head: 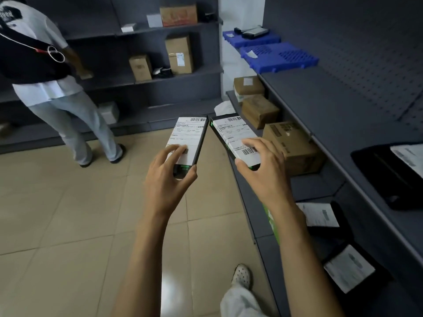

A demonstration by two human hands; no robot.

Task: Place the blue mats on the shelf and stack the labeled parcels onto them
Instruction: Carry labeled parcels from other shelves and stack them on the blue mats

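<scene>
I note L hand [168,172] grasping a slim black labeled parcel [186,143], fingers [176,151] across its white label, thumb under the near end. R hand [263,167] grasps a second labeled parcel [235,137] the same way. Both held in air above tiled floor [68,202], far ends nearly touching, apart from shelf [320,104] at right. Two blue mats [279,57] lie on shelf's far end, w/ small dark items on the farther one. Brown boxes [295,145] sit on lower shelf. Another person [45,76] stands at left shelving.

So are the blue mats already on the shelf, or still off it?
On it: both blue mats lie flat on the upper shelf, the farther one carrying dark items.
</scene>
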